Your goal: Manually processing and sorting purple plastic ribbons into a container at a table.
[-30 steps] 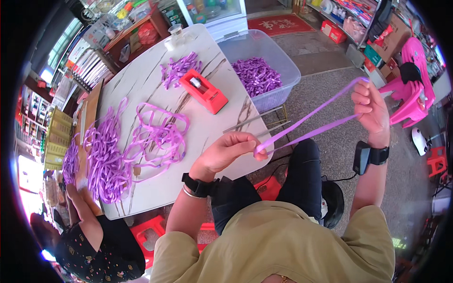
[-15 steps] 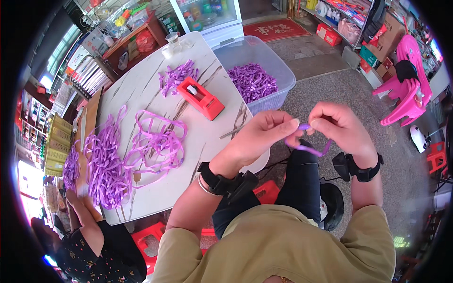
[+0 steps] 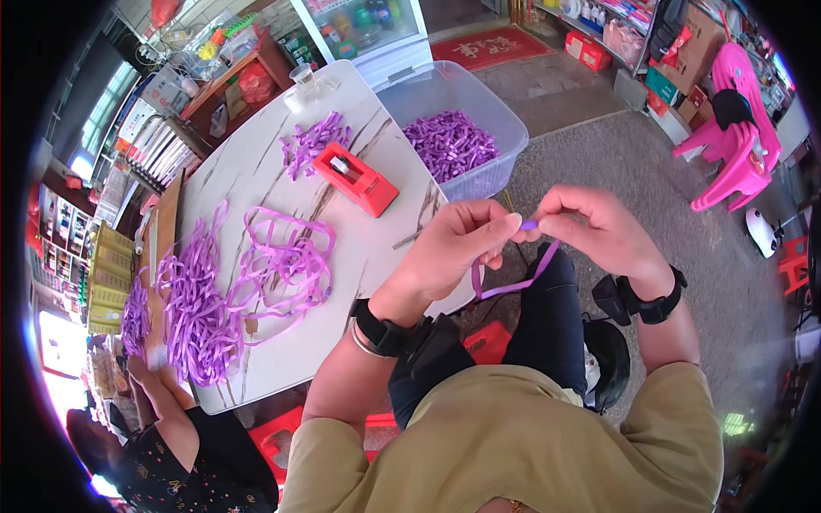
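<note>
Above my lap I hold a narrow purple ribbon (image 3: 518, 288) by a short stretch, and the rest of it hangs below in a loop. My left hand (image 3: 462, 246) pinches one side of that stretch between thumb and forefinger. Close beside it, my right hand (image 3: 590, 227) pinches the other side. The fingertips hide the join of the ribbon. On the marbled white table (image 3: 363, 256) to my left lie loose ribbon strands (image 3: 286, 272), a thick bundle of ribbon (image 3: 198, 312), a small pile of short ribbons (image 3: 315, 144) and a red tape dispenser (image 3: 359, 183).
A clear plastic tub (image 3: 486, 178) with many purple ribbon pieces (image 3: 449, 144) stands beyond the table's right edge. Another person (image 3: 175, 453) sits at the lower left by the table. Pink chairs (image 3: 731, 162) stand at the right, and a glass-door fridge (image 3: 368, 38) at the back.
Both hands have shifted slightly left, still pinching the ribbon. The hanging loop is now wider and lower. The whole view has turned a little.
</note>
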